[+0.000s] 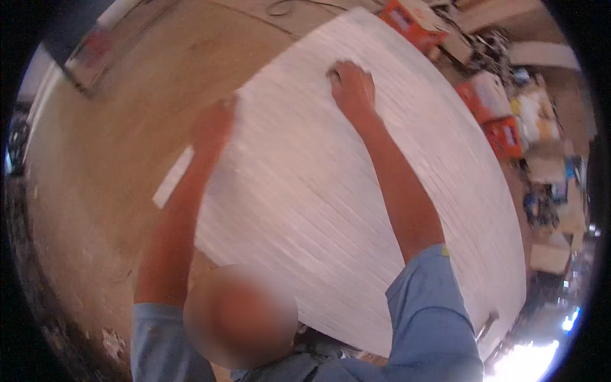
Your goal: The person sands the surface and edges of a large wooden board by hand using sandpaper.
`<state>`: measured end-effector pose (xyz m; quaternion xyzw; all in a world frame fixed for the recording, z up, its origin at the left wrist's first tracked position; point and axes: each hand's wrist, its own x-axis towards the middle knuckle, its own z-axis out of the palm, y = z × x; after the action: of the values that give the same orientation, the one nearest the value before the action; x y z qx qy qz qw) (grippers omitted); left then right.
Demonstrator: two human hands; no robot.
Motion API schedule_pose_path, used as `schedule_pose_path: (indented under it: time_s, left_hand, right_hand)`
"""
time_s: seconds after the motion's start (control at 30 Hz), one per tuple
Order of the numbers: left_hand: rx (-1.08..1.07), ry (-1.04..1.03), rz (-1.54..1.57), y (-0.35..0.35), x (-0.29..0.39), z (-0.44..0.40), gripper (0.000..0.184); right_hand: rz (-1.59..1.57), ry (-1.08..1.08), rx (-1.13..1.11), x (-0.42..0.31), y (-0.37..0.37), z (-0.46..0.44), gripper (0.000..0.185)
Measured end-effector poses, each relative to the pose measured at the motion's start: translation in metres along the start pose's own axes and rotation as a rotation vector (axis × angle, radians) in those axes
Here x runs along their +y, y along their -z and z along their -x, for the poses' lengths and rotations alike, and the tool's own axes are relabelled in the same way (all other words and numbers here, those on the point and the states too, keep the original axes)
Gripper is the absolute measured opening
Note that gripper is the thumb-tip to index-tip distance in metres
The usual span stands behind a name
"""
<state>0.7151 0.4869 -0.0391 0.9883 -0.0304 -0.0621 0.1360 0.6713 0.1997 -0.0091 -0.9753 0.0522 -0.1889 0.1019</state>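
A large white panel (305, 172) with a ribbed, streaked surface spreads beneath my arms. My right hand (353, 88) rests on its far part with the fingers curled in. A dark spot shows at the fingertips, but I cannot make out what is in them. At the panel's left edge is my left hand (216, 124), smeared by motion, so its fingers do not show clearly. A narrow white strip (172, 178) sticks out beside my left forearm; whether the left hand holds it cannot be seen.
Orange-and-white boxes (410, 25) stand past the panel's far right edge, with more orange boxes (503, 137) and cardboard (548, 258) along the right. A small hammer-like object (489, 323) lies at the panel's near right corner. Brown floor (102, 172) stretches to the left; a dark cable (286, 7) lies beyond.
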Motion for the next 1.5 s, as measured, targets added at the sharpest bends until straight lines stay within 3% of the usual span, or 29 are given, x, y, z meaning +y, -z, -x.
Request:
schedule_pose_path:
  time_s: [0.1,0.17,0.2,0.23,0.27,0.3,0.33,0.37,0.47,0.67,0.77,0.9,1.13,1.2,1.3,1.33,1.43,1.5]
  left_hand:
    - [0.009,-0.037,0.038,-0.002,-0.007,-0.009,0.068]
    - [-0.042,-0.035,0.020,-0.002,-0.012,-0.009,0.069]
    - [0.011,-0.007,0.011,-0.005,-0.015,-0.011,0.069]
    - [0.062,0.023,0.002,-0.008,-0.016,-0.012,0.069]
    - [0.053,0.005,0.008,-0.007,-0.018,-0.009,0.069]
    - [0.122,-0.096,0.043,-0.001,-0.007,-0.004,0.070]
    - [0.154,-0.141,0.065,0.001,-0.008,-0.003,0.070]
    - [0.186,-0.186,0.085,0.004,-0.010,-0.002,0.070]
    - [0.151,-0.160,0.123,0.007,-0.007,-0.001,0.070]
    - [0.049,-0.033,0.039,0.009,-0.003,-0.004,0.067]
    - [0.197,-0.086,0.070,-0.006,-0.012,-0.009,0.065]
    - [0.095,-0.071,0.070,0.000,-0.007,-0.001,0.062]
    - [-0.059,-0.007,0.065,0.025,0.005,0.006,0.059]
    - [-0.029,-0.008,0.067,0.025,0.001,0.006,0.059]
    - [0.093,-0.065,0.080,0.009,-0.001,0.007,0.059]
    - [0.173,-0.117,0.088,0.003,-0.006,0.005,0.059]
    - [0.137,-0.098,0.044,-0.006,-0.002,-0.003,0.060]
    - [0.178,-0.193,0.038,-0.018,-0.019,-0.016,0.061]
  right_hand:
    - [0.096,-0.128,-0.028,0.076,0.071,0.128,0.014]
    - [0.145,-0.295,-0.076,0.148,0.121,0.240,0.021]
    - [0.145,-0.499,-0.182,0.169,0.161,0.288,0.023]
    - [0.299,-0.371,0.046,0.218,0.174,0.364,0.022]
    - [0.360,-0.462,0.032,0.246,0.203,0.416,0.021]
    - [0.329,-0.614,-0.037,0.249,0.248,0.436,0.020]
    - [0.423,-0.514,0.011,0.264,0.266,0.468,0.015]
    - [0.410,-0.670,-0.041,0.264,0.284,0.472,0.013]
    - [0.328,-0.690,0.070,0.269,0.275,0.463,0.015]
    - [0.106,-0.320,-0.050,0.176,0.172,0.271,0.012]
    - [0.048,-0.231,-0.071,0.138,0.123,0.190,0.014]
    - [0.019,-0.023,0.020,0.076,0.050,0.080,0.016]
    - [-0.113,0.069,0.080,-0.040,-0.069,-0.110,0.018]
    - [0.034,0.024,-0.040,-0.050,-0.073,-0.120,0.016]
    - [-0.019,-0.001,0.006,-0.022,-0.047,-0.079,0.015]
    - [-0.072,-0.006,-0.012,-0.006,-0.030,-0.054,0.014]
    - [-0.085,-0.103,-0.053,0.064,0.042,0.055,0.017]
    - [0.006,-0.272,-0.115,0.113,0.093,0.141,0.021]
